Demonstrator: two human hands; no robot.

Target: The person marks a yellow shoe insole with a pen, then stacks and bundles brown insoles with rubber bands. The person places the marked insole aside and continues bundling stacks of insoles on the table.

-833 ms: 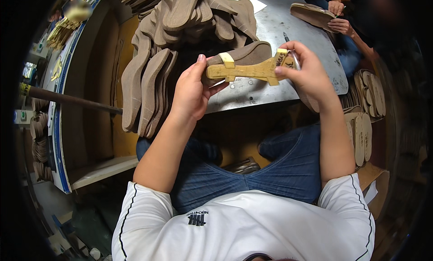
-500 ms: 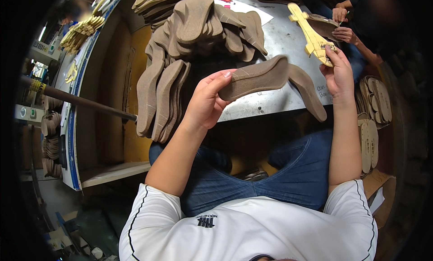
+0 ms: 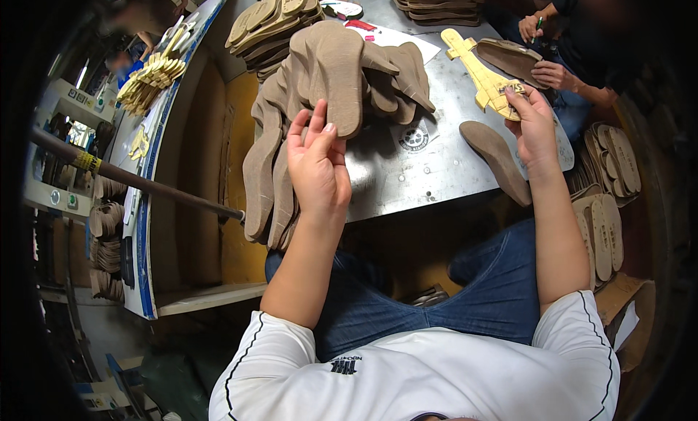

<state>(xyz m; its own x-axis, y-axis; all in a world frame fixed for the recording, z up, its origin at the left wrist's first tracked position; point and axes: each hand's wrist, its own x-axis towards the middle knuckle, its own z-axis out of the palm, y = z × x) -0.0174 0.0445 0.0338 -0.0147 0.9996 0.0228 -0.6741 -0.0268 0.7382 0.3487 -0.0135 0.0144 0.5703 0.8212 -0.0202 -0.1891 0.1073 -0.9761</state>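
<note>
My right hand (image 3: 536, 125) grips the wide end of a flat yellow sole-shaped template (image 3: 481, 73) with side tabs, holding it above the right part of the metal table. My left hand (image 3: 320, 163) has its fingers apart, tips at the lower end of a brown insole (image 3: 334, 72) on top of a heap. Whether they touch it is hard to tell; nothing is gripped. More brown insoles (image 3: 260, 177) hang over the table's left edge beneath that heap. A single brown insole (image 3: 496, 161) lies by the table's front edge, left of my right wrist.
Across the metal table (image 3: 392, 185), a person's hands (image 3: 554, 73) hold another insole (image 3: 505, 57) and a green pen. Stacks of insoles (image 3: 436, 3) stand at the back. A metal bar (image 3: 138, 175) juts in from the left. White paper (image 3: 418, 46) lies behind the heap.
My left hand has let go of the insole it held and moved up and left to the heap. My right hand keeps the template, now slightly lower and left.
</note>
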